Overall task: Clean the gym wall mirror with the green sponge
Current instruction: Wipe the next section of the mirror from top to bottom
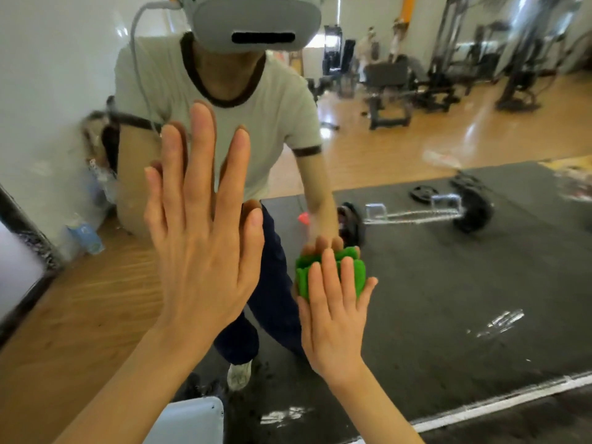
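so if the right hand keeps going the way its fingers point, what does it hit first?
The right hand points up along the mirror, pressing the green sponge flat. Only bare glass lies ahead; the barbell there is just a reflection.

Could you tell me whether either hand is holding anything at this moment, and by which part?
The right hand presses the bumpy green sponge against the wall mirror, straight fingers across its back. The left hand holds nothing, flat on the glass.

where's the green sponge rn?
Head view, lower centre-right: the green sponge is pressed flat against the wall mirror under the right hand's fingers, right of the left hand, which lies flat on the glass.
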A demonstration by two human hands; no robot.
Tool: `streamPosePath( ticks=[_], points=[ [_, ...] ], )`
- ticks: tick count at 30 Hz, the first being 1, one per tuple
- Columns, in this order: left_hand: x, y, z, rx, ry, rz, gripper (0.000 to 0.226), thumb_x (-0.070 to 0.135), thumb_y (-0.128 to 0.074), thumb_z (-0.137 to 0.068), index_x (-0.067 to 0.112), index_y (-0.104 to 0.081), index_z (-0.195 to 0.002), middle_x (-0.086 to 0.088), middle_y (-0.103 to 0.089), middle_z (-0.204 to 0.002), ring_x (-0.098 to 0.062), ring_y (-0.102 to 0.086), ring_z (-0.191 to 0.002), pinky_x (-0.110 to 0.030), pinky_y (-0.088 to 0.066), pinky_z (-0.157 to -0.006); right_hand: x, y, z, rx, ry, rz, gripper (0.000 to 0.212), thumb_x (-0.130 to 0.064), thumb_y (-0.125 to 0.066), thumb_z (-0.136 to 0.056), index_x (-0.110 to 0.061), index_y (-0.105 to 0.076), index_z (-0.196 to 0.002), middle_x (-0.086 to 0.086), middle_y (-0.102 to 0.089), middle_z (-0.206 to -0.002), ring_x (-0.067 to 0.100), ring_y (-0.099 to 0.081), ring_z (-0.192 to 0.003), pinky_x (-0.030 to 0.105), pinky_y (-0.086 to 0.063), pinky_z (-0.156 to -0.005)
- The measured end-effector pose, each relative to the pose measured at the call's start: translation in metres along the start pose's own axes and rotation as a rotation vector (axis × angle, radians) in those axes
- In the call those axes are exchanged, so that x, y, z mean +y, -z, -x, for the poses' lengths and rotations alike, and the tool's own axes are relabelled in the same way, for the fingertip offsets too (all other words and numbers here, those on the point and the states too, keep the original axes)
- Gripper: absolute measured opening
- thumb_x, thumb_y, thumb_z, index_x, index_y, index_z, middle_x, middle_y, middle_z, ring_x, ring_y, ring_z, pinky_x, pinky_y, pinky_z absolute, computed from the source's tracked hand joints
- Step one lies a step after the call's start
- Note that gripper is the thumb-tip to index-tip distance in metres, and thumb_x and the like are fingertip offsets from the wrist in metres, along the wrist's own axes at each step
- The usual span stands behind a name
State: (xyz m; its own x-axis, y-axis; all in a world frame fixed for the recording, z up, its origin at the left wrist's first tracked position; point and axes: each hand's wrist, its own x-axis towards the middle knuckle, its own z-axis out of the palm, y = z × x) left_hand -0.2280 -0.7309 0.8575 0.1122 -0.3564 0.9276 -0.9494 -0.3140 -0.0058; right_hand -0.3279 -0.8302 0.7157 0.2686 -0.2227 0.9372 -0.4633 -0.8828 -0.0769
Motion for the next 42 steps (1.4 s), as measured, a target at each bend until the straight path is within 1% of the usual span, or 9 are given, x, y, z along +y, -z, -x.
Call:
streamPosePath(
  ticks=[8, 14, 19, 26, 29, 33, 36, 39, 42],
  points=[
    [-0.001, 0.003, 0.000, -0.013, -0.023, 0.004, 0.060, 0.017, -0.048, -0.104, 0.006, -0.023, -0.157, -0.020, -0.009, -0.159, -0.009, 0.015, -0.151, -0.038, 0.006, -0.125, 0.018, 0.032, -0.140, 0.231, 0.044, -0.027, 0.049, -0.027, -0.027, -0.107, -0.007, -0.022, -0.151, 0.004, -0.026, -0.160, 0.009, 0.011, -0.149, 0.042, 0.010, -0.121],
    [-0.003, -0.003, 0.001, 0.004, -0.020, -0.028, 0.058, 0.022, -0.044, -0.104, 0.009, -0.022, -0.157, -0.019, -0.008, -0.159, -0.009, 0.016, -0.152, -0.038, 0.005, -0.126, 0.024, 0.020, -0.094, 0.320, -0.448, -0.075, 0.060, -0.039, -0.011, -0.109, -0.006, -0.010, -0.159, 0.014, -0.007, -0.167, 0.029, -0.001, -0.155, 0.049, 0.008, -0.122],
    [-0.002, -0.005, 0.001, 0.021, -0.018, -0.047, 0.054, 0.025, -0.039, -0.105, 0.011, -0.022, -0.155, -0.019, -0.006, -0.158, -0.008, 0.015, -0.153, -0.036, 0.004, -0.126, -0.010, 0.007, -0.069, 0.107, 0.193, 0.007, 0.062, -0.027, -0.032, -0.109, -0.019, -0.001, -0.161, -0.005, 0.009, -0.168, 0.017, 0.005, -0.155, 0.044, 0.013, -0.124],
    [-0.001, -0.009, 0.001, 0.040, -0.006, -0.063, 0.052, 0.026, -0.035, -0.107, 0.009, -0.023, -0.154, -0.021, -0.009, -0.156, -0.026, -0.005, -0.152, -0.037, 0.002, -0.126, 0.049, 0.025, -0.061, 0.162, -0.189, -0.122, 0.055, -0.028, -0.021, -0.111, -0.024, 0.000, -0.161, -0.011, 0.009, -0.167, 0.017, 0.008, -0.155, 0.047, 0.015, -0.122],
    [-0.001, -0.011, 0.005, 0.042, -0.003, -0.074, 0.053, 0.026, -0.035, -0.107, 0.011, -0.021, -0.157, -0.023, -0.011, -0.155, -0.044, -0.012, -0.147, -0.046, -0.003, -0.127, 0.005, 0.014, -0.047, 0.029, 0.053, -0.099, 0.059, -0.023, -0.025, -0.109, -0.017, 0.002, -0.161, -0.005, 0.012, -0.168, 0.018, 0.009, -0.155, 0.047, 0.013, -0.123],
    [-0.008, -0.023, 0.006, 0.019, 0.070, -0.122, 0.063, 0.025, -0.035, -0.103, 0.018, -0.008, -0.159, -0.023, -0.009, -0.161, -0.044, -0.007, -0.149, -0.047, 0.005, -0.127, 0.062, 0.020, -0.039, -0.038, 0.467, 0.059, 0.064, -0.021, -0.035, -0.104, -0.015, -0.006, -0.162, -0.002, 0.006, -0.169, 0.017, 0.003, -0.156, 0.043, 0.007, -0.125],
    [-0.014, -0.025, 0.004, -0.011, 0.029, -0.055, 0.060, 0.033, -0.026, -0.108, 0.024, -0.002, -0.162, -0.033, -0.009, -0.161, -0.054, -0.009, -0.149, -0.067, -0.009, -0.120, 0.108, 0.031, -0.028, -0.005, 0.327, 0.046, 0.059, -0.020, -0.034, -0.107, -0.015, -0.010, -0.161, -0.002, -0.001, -0.170, 0.019, 0.001, -0.156, 0.045, 0.012, -0.123],
    [-0.010, -0.022, 0.008, 0.047, 0.018, -0.119, 0.053, 0.033, -0.027, -0.107, 0.016, -0.013, -0.155, -0.025, -0.012, -0.155, -0.048, -0.015, -0.145, -0.064, -0.017, -0.119, 0.083, 0.027, -0.022, -0.001, 0.165, -0.001, 0.061, -0.019, -0.032, -0.107, -0.015, -0.005, -0.162, -0.002, 0.003, -0.169, 0.020, 0.004, -0.156, 0.048, 0.013, -0.123],
    [-0.009, -0.025, 0.008, 0.041, 0.026, -0.153, 0.061, 0.031, -0.030, -0.105, 0.016, -0.008, -0.160, -0.028, -0.012, -0.160, -0.049, -0.016, -0.149, -0.066, -0.018, -0.118, 0.032, 0.013, -0.023, -0.058, 0.340, 0.002, 0.073, -0.018, -0.039, -0.098, -0.013, -0.003, -0.161, 0.000, 0.007, -0.169, 0.019, 0.006, -0.156, 0.047, 0.009, -0.124]
  ],
)
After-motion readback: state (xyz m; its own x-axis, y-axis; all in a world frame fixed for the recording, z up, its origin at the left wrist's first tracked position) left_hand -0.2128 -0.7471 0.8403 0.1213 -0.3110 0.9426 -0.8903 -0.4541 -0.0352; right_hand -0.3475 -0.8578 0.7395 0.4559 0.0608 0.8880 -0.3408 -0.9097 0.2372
